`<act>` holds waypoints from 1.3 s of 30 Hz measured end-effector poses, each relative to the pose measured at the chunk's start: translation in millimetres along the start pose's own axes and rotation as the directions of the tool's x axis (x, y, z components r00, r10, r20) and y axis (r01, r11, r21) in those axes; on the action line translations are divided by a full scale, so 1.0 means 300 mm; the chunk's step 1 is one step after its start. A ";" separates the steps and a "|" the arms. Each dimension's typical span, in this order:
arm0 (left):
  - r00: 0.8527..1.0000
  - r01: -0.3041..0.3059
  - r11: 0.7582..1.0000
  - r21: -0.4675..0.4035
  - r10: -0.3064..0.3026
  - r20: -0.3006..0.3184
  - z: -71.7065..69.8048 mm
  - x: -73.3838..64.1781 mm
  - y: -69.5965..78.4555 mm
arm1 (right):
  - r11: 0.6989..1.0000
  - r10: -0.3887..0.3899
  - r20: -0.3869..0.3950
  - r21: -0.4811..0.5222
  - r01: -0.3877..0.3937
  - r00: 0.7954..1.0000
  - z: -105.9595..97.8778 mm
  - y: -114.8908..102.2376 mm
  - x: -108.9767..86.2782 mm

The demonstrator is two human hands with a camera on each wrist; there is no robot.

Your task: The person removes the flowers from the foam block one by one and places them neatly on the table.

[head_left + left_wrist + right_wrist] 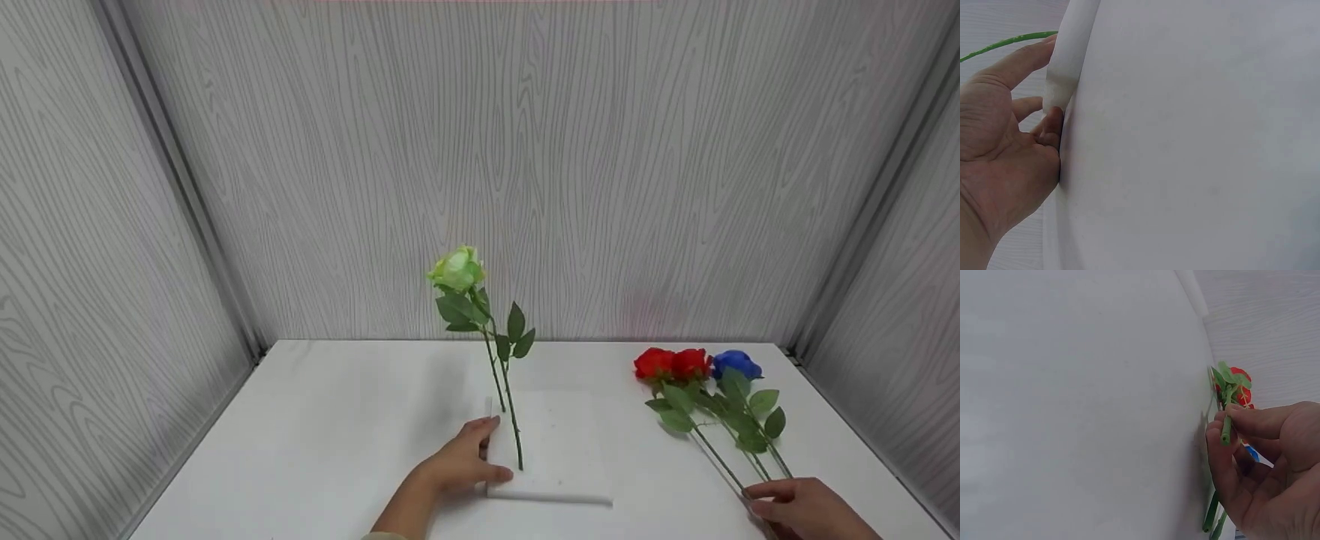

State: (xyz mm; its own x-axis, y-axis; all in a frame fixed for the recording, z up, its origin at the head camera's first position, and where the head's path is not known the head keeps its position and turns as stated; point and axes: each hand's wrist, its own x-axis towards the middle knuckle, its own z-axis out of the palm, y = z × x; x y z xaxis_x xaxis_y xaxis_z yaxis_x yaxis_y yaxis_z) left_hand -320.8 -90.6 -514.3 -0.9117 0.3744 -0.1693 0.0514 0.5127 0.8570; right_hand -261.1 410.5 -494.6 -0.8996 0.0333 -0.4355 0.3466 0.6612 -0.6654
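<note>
In the head view my left hand [459, 463] grips the left edge of a flat white slab [562, 450], thumb near the front and fingers further back. A pale green rose [458, 268] stands over that edge, leaning left, with two leafy stems below it. A curved green stem [1010, 44] passes by my left fingers in the left wrist view. My right hand [806, 506] pinches a stem between thumb and forefinger; its green cut end [1225, 434] pokes out in the right wrist view. Red roses [673, 364] and a blue rose [736, 365] lie beyond that hand.
The white tabletop [322, 442] carries everything. Grey wood-grain panels stand behind [555, 165] and on both sides. Two more stem ends [1207, 526] lie below my right hand in the right wrist view.
</note>
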 end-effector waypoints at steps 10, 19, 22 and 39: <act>1.000 -0.005 1.000 -0.004 0.005 0.001 0.002 0.007 -0.004 | 0.989 0.028 -0.049 -0.144 -0.034 0.998 0.003 -0.003 0.014; 0.998 -0.065 0.997 0.046 0.064 0.012 -0.002 -0.006 -0.006 | 0.968 0.001 -0.062 -0.251 -0.017 0.998 0.013 0.011 0.028; 0.998 -0.057 0.998 0.024 0.057 0.011 -0.001 -0.005 -0.004 | 0.960 -0.016 -0.067 -0.279 -0.003 0.998 0.016 0.009 0.025; 1.000 -0.028 1.000 -0.005 0.028 -0.012 0.005 -0.001 -0.007 | 0.914 -0.084 -0.109 -0.404 0.033 0.990 0.036 -0.029 -0.013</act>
State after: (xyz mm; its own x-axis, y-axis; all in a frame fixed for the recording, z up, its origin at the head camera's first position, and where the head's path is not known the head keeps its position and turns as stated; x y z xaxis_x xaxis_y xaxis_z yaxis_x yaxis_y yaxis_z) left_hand -320.0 -90.6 -516.7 -0.9148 0.3790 -0.1398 0.0744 0.4980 0.8640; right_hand -257.8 396.6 -493.5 -0.9492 0.0590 -0.3092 0.1796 0.9082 -0.3779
